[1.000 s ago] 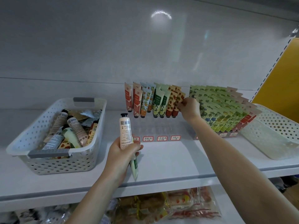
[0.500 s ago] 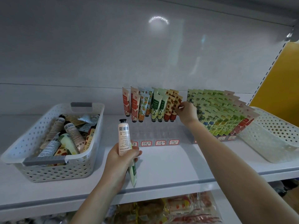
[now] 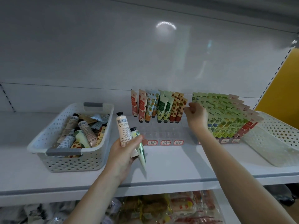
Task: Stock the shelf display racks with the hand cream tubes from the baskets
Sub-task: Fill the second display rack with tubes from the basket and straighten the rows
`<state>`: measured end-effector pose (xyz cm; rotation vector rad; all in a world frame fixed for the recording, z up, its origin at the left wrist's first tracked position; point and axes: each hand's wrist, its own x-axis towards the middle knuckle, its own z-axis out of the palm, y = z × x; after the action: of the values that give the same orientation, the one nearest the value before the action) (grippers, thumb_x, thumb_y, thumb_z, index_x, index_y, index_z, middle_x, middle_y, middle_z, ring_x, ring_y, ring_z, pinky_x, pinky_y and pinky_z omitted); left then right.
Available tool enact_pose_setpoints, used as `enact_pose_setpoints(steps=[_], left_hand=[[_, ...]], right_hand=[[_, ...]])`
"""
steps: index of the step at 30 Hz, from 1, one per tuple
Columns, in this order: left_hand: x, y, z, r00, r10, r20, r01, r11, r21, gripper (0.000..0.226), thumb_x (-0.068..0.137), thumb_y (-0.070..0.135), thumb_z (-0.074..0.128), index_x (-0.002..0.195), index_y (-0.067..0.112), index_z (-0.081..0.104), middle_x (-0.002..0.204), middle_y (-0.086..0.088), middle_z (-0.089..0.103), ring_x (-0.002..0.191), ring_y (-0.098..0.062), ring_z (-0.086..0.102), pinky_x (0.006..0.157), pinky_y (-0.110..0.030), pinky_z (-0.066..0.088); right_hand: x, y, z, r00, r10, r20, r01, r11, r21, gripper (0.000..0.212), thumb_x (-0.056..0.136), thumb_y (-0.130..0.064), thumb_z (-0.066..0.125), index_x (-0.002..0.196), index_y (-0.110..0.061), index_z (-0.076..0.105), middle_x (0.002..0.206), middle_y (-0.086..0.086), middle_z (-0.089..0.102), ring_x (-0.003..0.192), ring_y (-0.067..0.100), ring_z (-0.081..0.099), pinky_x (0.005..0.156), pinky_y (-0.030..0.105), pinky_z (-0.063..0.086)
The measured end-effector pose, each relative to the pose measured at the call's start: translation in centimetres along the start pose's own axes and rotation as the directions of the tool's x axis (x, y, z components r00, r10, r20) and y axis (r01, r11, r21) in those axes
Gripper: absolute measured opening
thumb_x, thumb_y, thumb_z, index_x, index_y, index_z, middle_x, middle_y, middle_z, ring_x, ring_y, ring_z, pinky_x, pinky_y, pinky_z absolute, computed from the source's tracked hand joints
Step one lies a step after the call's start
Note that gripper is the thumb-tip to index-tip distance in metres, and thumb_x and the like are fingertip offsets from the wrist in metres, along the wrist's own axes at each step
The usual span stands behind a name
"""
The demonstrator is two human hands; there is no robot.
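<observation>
My left hand (image 3: 124, 152) grips two hand cream tubes: a peach tube (image 3: 123, 128) standing cap-up and a pale green tube (image 3: 140, 151) slanting down behind it. My right hand (image 3: 196, 116) reaches into the clear display rack (image 3: 161, 135), its curled fingertips pinching the edge of the rightmost strawberry-patterned tube (image 3: 180, 109). Red, orange-flower, green and strawberry tubes hang there in rows. A second rack (image 3: 226, 117) to the right is packed with green-patterned tubes. The white basket (image 3: 71, 160) on the left holds several loose tubes.
Another white perforated basket (image 3: 275, 139) lies at the right end of the white shelf (image 3: 178, 167). Red-framed price tags (image 3: 165, 142) line the rack front. Wrapped snack packs (image 3: 161, 209) fill the shelf below. A yellow panel (image 3: 281, 81) stands at the right.
My right hand has stayed at the strawberry tubes, shifting only slightly. My left hand still holds both tubes, and the green one shows more from behind the peach one.
</observation>
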<state>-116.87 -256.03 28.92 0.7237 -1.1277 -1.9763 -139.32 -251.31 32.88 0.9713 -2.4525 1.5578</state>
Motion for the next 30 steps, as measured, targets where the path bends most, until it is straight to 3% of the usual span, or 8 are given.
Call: enact_pose_setpoints(steps=[3, 5, 9, 13, 16, 21, 25, 30], left_hand=[[-0.8, 1.4, 0.0, 0.997, 0.071, -0.004, -0.071, 0.996, -0.053, 0.011, 0.084, 0.010, 0.061, 0.094, 0.015, 0.061, 0.088, -0.003, 0.070, 0.088, -0.015, 0.064, 0.090, -0.038, 0.049], [-1.3, 2.3, 0.0, 0.994, 0.112, 0.001, -0.112, 0.987, -0.119, 0.014, 0.084, 0.008, 0.059, 0.096, 0.016, 0.060, 0.089, -0.003, 0.071, 0.094, -0.018, 0.065, 0.085, -0.038, 0.050], [-2.5, 3.6, -0.2, 0.984, 0.178, 0.001, -0.173, 0.960, -0.219, 0.022, 0.086, 0.006, 0.055, 0.107, 0.016, 0.057, 0.097, -0.004, 0.071, 0.097, -0.018, 0.068, 0.070, -0.032, 0.057], [-3.7, 4.3, -0.4, 0.979, 0.205, 0.014, -0.196, 0.951, -0.240, 0.026, 0.089, 0.005, 0.052, 0.111, 0.018, 0.055, 0.103, -0.006, 0.070, 0.097, -0.015, 0.068, 0.070, -0.030, 0.058], [-3.9, 4.6, -0.9, 0.971, 0.235, -0.042, -0.239, 0.961, -0.136, 0.016, 0.089, 0.011, 0.055, 0.103, 0.020, 0.058, 0.096, -0.005, 0.068, 0.094, -0.014, 0.065, 0.075, -0.032, 0.055], [-4.3, 4.2, -2.3, 0.963, 0.240, -0.120, -0.236, 0.971, 0.043, 0.008, 0.082, 0.011, 0.065, 0.088, 0.013, 0.059, 0.080, -0.003, 0.065, 0.073, -0.011, 0.063, 0.067, -0.026, 0.054], [-4.4, 3.2, -2.0, 0.973, 0.186, -0.134, -0.190, 0.982, -0.013, 0.016, 0.082, 0.004, 0.065, 0.096, 0.004, 0.057, 0.085, -0.010, 0.066, 0.075, -0.018, 0.065, 0.059, -0.019, 0.056], [-3.8, 2.0, -1.3, 0.975, 0.171, -0.140, -0.176, 0.984, -0.024, 0.015, 0.082, 0.004, 0.065, 0.095, 0.005, 0.058, 0.088, -0.012, 0.066, 0.077, -0.017, 0.065, 0.059, -0.018, 0.056]], right_hand=[[-3.4, -1.6, -0.2, 0.987, -0.071, 0.143, 0.051, 0.989, 0.141, 0.016, 0.093, -0.015, 0.054, 0.097, -0.005, 0.066, 0.087, 0.009, 0.069, 0.084, 0.025, 0.066, 0.082, 0.037, 0.054], [-6.0, -2.9, -0.2, 0.944, -0.062, 0.324, -0.023, 0.968, 0.252, 0.015, 0.093, -0.017, 0.055, 0.082, -0.012, 0.065, 0.080, 0.007, 0.070, 0.079, 0.025, 0.068, 0.077, 0.036, 0.056], [-10.3, -4.7, 0.1, 0.767, 0.009, 0.641, -0.295, 0.893, 0.341, 0.022, 0.092, -0.028, 0.053, 0.093, -0.009, 0.065, 0.079, 0.003, 0.070, 0.070, 0.011, 0.067, 0.069, 0.023, 0.056], [-12.7, -5.5, 0.7, 0.637, 0.010, 0.771, -0.473, 0.794, 0.381, 0.019, 0.088, -0.023, 0.059, 0.094, -0.005, 0.065, 0.074, 0.004, 0.066, 0.068, 0.014, 0.064, 0.067, 0.022, 0.054], [-13.2, -5.8, 0.8, 0.674, 0.027, 0.738, -0.506, 0.745, 0.434, 0.009, 0.086, -0.013, 0.062, 0.089, -0.005, 0.064, 0.072, 0.002, 0.065, 0.061, 0.009, 0.061, 0.060, 0.020, 0.052], [-12.9, -5.5, 0.1, 0.721, 0.109, 0.684, -0.575, 0.644, 0.504, 0.008, 0.086, -0.013, 0.062, 0.088, -0.006, 0.063, 0.076, 0.004, 0.065, 0.061, 0.007, 0.060, 0.056, 0.016, 0.052], [-13.0, -5.1, -0.3, 0.735, 0.155, 0.660, -0.661, 0.378, 0.648, 0.012, 0.087, -0.010, 0.060, 0.088, 0.001, 0.062, 0.079, 0.009, 0.069, 0.065, 0.010, 0.066, 0.059, 0.015, 0.054], [-13.2, -4.3, -0.4, 0.773, 0.175, 0.610, -0.632, 0.298, 0.716, 0.012, 0.088, -0.005, 0.057, 0.086, 0.005, 0.063, 0.082, 0.013, 0.071, 0.075, 0.015, 0.069, 0.069, 0.019, 0.057]])
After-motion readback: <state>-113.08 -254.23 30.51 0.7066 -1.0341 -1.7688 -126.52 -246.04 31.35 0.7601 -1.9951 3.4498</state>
